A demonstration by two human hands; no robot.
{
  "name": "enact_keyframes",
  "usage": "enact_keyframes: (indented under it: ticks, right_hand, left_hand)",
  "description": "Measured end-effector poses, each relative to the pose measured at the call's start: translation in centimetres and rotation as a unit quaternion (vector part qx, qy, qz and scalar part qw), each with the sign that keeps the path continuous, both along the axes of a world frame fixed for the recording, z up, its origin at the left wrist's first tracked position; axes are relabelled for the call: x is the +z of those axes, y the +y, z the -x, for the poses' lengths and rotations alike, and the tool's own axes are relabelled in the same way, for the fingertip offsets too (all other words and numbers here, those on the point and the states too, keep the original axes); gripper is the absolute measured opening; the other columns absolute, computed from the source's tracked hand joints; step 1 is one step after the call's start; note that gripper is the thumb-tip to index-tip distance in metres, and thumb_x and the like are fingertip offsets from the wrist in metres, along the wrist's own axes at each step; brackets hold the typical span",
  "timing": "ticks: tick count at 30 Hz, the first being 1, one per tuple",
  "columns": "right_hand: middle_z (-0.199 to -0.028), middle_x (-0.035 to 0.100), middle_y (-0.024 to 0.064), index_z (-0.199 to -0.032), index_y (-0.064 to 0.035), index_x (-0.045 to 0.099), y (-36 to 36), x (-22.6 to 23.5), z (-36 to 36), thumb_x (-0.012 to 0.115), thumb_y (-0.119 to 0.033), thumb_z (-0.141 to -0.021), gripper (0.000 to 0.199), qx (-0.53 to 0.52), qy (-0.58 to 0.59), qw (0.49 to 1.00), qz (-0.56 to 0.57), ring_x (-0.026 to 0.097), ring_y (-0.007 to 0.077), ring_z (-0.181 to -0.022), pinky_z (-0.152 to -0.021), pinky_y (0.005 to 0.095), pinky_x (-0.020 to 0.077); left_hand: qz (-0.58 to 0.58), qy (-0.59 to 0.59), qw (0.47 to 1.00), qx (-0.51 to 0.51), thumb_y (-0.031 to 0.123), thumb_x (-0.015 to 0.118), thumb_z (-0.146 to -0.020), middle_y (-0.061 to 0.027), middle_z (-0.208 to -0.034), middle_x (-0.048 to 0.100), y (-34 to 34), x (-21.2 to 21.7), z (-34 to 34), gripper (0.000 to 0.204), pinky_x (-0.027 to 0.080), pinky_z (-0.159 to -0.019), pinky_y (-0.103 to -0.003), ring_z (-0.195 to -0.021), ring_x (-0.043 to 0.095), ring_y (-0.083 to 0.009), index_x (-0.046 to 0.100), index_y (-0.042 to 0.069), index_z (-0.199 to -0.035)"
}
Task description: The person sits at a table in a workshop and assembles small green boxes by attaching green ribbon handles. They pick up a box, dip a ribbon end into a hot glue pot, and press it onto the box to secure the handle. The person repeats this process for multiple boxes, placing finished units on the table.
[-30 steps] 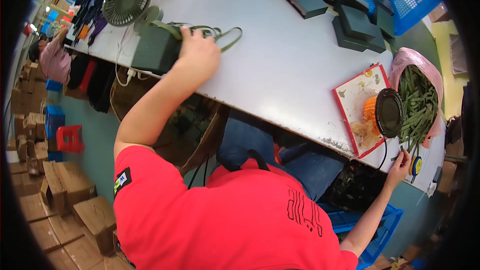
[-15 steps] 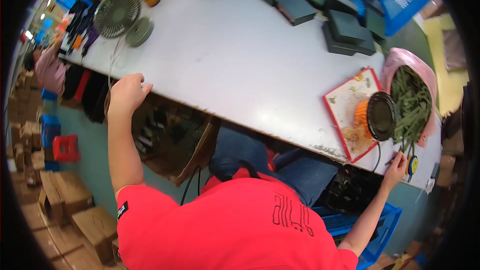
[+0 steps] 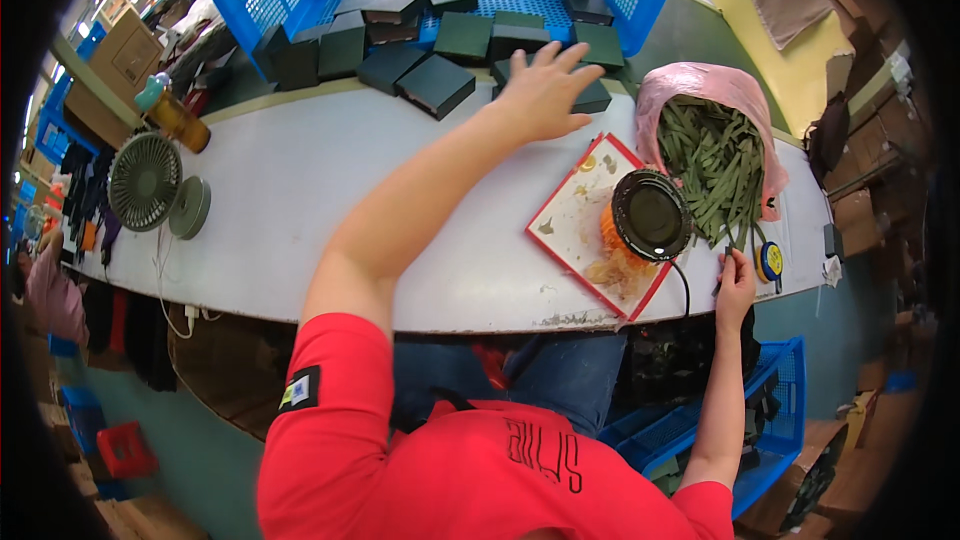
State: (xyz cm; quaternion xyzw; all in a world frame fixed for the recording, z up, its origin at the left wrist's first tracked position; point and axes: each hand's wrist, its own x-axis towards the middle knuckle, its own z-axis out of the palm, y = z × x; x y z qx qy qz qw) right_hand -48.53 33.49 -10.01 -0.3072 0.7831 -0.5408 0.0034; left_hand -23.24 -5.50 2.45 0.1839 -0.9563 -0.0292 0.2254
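My left hand point(image 3: 548, 98) is stretched over the far side of the table, fingers spread and holding nothing. Just under and beyond it lie dark green boxes point(image 3: 436, 86); I cannot tell whether it touches the one beneath. At the right edge of the table my right hand point(image 3: 738, 285) pinches a narrow dark strip point(image 3: 728, 255). Close by are a pink bag point(image 3: 700, 80) full of green ribbon strips point(image 3: 712, 155) and a round yellow and blue tape measure point(image 3: 770, 261). Left of that hand, an orange pot with a black round top point(image 3: 652, 215) stands on a red-edged board point(image 3: 570, 202).
A blue plastic crate point(image 3: 235, 5) lies behind the table with several boxes at its mouth. A small green fan point(image 3: 147, 183) and an amber bottle point(image 3: 180, 123) stand at the left. Another blue crate point(image 3: 790, 400) sits below on the right. A cord runs from the pot.
My left hand has swung from the table's near left edge to the boxes at the back, its fingers spreading. The view has turned. My right hand stays by the bag.
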Motion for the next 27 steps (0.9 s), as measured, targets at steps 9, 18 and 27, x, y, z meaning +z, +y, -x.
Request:
enact_keyframes:
  ticks: [9, 18, 27]
  right_hand:
    - [-0.097, 0.072, 0.0060, -0.115, -0.0002, 0.064, 0.4, -0.2, 0.0, 0.058, -0.012, -0.101, 0.019, -0.024, 0.011, 0.999, -0.018, 0.053, 0.0041, -0.067, -0.061, 0.0196, 0.0431]
    - [-0.095, 0.070, 0.0026, -0.115, -0.0006, 0.064, 0.5, -0.8, 0.0, 0.059, -0.012, -0.101, 0.018, -0.017, -0.013, 1.000, 0.017, 0.051, 0.0033, -0.068, -0.061, 0.0187, 0.0415]
    - [-0.084, 0.061, -0.0025, -0.101, -0.0009, 0.066, -0.2, -0.5, 2.1, 0.068, -0.017, -0.097, 0.017, -0.016, 0.007, 0.998, -0.052, 0.052, 0.0057, -0.073, -0.066, 0.0220, 0.0434]
  left_hand:
    - [0.042, -0.284, 0.956, 0.059, 0.063, 0.066, -0.077, -0.0073, -0.155, 0.044, -3.4, -2.1, 8.6, 0.080, -0.003, -0.112, -0.077, -0.136, 0.046, -0.0439, 0.047, 0.033, -0.149]
    - [0.009, -0.226, 0.968, 0.113, 0.036, 0.071, -0.081, -0.0105, -0.151, 0.046, -0.4, -2.4, -7.2, 0.067, 0.015, -0.116, -0.069, -0.121, 0.057, -0.0376, 0.050, 0.027, -0.144]
    - [-0.031, -0.115, 0.987, 0.109, 0.047, 0.076, -0.079, -0.0132, -0.150, 0.046, -1.1, -1.8, -17.8, 0.070, 0.024, -0.111, -0.070, -0.140, 0.039, -0.0383, 0.054, 0.021, -0.140]
